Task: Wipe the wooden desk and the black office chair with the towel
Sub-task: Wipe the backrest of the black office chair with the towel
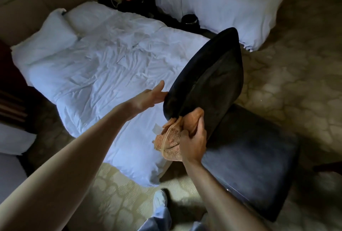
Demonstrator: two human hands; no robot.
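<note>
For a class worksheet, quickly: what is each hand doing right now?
Left hand: open, touching the chair backrest edge.
Right hand: gripping the towel.

We grip the towel (pixel 171 142) in our right hand (pixel 193 142): peach terry cloth, bunched, its top fold pressed to the lower edge of the black office chair (pixel 209 78) backrest just above our fingers, the rest hanging left of the fist. The rounded backrest rises away from that grip, our left hand (pixel 150 98) touching its rim; the padded seat lies right of the grip
</note>
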